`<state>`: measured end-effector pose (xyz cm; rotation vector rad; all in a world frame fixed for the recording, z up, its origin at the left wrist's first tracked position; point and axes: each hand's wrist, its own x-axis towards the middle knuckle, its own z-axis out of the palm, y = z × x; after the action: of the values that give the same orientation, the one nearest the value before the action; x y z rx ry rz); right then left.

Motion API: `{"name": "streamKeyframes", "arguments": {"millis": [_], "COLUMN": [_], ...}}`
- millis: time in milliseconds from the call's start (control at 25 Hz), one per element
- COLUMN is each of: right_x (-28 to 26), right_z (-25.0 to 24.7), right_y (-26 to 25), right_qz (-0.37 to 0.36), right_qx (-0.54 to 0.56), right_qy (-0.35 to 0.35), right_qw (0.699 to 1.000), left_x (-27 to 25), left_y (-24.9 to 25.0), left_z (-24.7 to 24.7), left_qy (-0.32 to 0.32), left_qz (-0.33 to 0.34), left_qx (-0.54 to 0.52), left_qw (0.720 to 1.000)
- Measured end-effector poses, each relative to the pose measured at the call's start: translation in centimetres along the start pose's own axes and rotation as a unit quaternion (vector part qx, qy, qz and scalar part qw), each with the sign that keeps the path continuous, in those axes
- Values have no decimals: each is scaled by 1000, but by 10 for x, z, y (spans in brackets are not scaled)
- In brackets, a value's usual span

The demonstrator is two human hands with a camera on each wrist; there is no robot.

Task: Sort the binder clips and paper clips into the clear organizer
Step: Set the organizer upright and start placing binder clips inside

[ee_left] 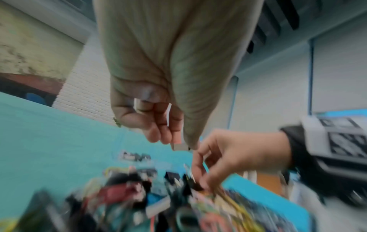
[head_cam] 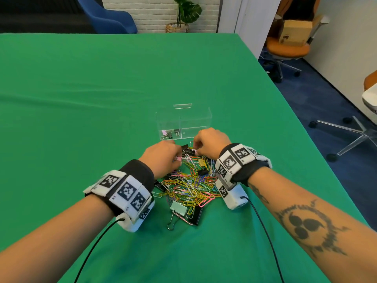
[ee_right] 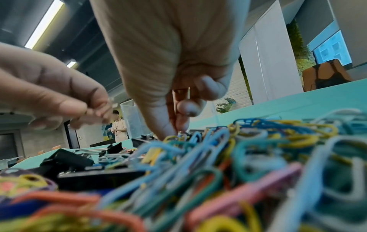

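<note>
Over paper clips (head_cam: 189,184): left hand (ee_left: 158,100) pinches pink binder clip (head_cam: 178,159); right hand (ee_right: 174,87) fingers pinch clips.

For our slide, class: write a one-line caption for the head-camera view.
Both hands, left hand and right hand, pick at a clip pile before the clear organizer.

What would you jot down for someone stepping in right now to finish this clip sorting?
Left hand: pinching a small pink binder clip at the far edge of the pile.
Right hand: fingers curled, picking at the pile's far edge; what it holds is unclear.
Organizer: beyond the pile; a few binder clips lie in its left compartment, the right one looks empty.
Left to do: nearly everything. The mixed pile of paper clips and binder clips, including a mint binder clip at its near edge, sits unsorted on the green cloth.
</note>
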<state>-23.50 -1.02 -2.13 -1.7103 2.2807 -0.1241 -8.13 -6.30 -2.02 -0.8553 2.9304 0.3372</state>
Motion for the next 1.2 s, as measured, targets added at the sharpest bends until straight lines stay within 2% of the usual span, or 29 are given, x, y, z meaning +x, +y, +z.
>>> {"name": "streamKeyframes", "arguments": {"millis": [80,120,240,320,360,520,560,680,760,880,1040,1200], "right_x": [-2,-3,-5,-6,-5,-4,-3,-3,-3,-4,-5,-10], "right_z": [1,2,4,4,3,3,3,3,3,1,3,5], "right_y": [-1,-1,-1,-1,-2,-3,-3,-2,0,0,-3,-5], "right_qz": [-5,-8,-20,-20,-16,-2,-3,-3,9,5,-38,-47], "right_qx": [-4,-2,8,13,15,18,18,12,27,39,2,1], "right_qy": [6,8,7,0,-4,-14,-11,2,-3,-19,-1,-11], "right_qw": [1000,1000,1000,1000,1000,1000,1000,1000,1000,999,999,999], "left_x": [-1,1,13,25,30,49,50,51,49,48,43,34], "left_y": [-11,-18,-36,-38,-36,-30,-32,-40,-45,-47,-48,-53], "left_z": [-13,-21,-47,-53,-54,-42,-41,-38,-37,-36,-36,-35], "left_qy": [7,34,191,249,248,168,168,228,201,134,126,129], "left_qz": [-4,-8,-54,-89,-105,-157,-161,-139,-112,-89,-74,-85], "left_qx": [-48,-66,-99,-89,-74,-22,-27,-111,-165,-175,-180,-204], "left_qw": [999,997,975,960,960,973,972,957,959,971,973,967]}}
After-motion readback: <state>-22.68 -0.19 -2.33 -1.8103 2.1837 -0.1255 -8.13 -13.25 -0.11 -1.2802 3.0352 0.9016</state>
